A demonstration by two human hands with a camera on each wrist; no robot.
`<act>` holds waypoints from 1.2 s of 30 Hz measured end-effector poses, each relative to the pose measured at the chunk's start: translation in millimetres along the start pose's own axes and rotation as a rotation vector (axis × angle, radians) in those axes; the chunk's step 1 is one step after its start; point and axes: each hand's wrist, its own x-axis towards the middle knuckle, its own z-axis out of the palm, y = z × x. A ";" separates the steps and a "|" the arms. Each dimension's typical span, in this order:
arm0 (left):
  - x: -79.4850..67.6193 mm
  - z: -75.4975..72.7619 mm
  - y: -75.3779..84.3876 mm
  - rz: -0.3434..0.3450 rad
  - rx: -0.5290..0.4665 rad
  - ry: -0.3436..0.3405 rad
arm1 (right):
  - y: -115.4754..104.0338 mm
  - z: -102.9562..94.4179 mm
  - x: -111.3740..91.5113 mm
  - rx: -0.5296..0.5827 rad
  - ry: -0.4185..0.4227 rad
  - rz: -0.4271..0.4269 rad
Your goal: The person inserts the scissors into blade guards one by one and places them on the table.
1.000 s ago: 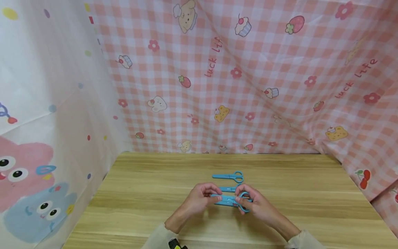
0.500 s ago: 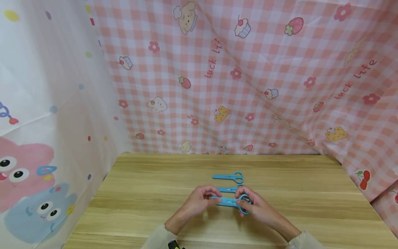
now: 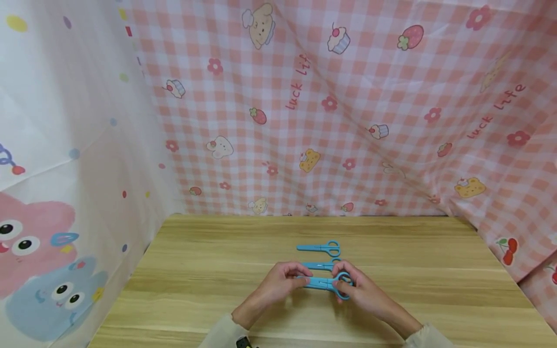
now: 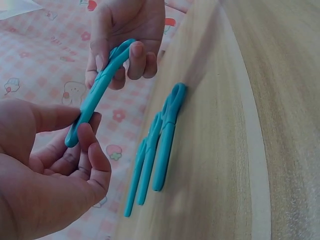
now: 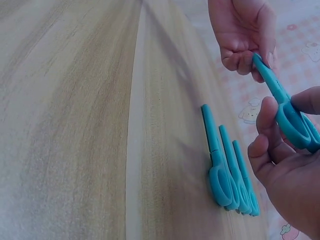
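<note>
A pair of blue scissors [image 3: 319, 283] is held level above the table, between both hands. At the blunt blade end, my left hand [image 3: 277, 286] pinches it between thumb and fingers. My right hand [image 3: 364, 293] grips it by the finger loops, thumb on top. The left wrist view shows these scissors [image 4: 95, 95] raised off the wood. Three similar scissors lie side by side below: a far pair [image 3: 315, 248], a middle pair [image 3: 316, 266] partly behind the hands, and a nearest pair [image 4: 165, 150] that the held scissors hide in the head view.
The wooden table [image 3: 209, 270] extends around the hands. A pink checked cloth [image 3: 278, 159] hangs behind its far edge, and a white printed cloth [image 3: 100, 159] hangs at the left.
The held scissors have tilted and shifted slightly toward the person, now covering the pair beneath them. Both hands keep their grip and have barely moved.
</note>
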 end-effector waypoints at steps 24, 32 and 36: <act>-0.3 3.3 -11.3 -0.038 0.013 0.014 | 11.7 -1.6 -5.7 -0.039 0.086 0.029; 0.6 4.7 -13.7 -0.084 0.041 0.033 | 15.1 -3.6 -6.6 -0.088 0.114 0.075; 1.4 4.9 -17.2 -0.106 0.059 0.036 | 16.4 -3.0 -8.3 -0.154 0.125 0.093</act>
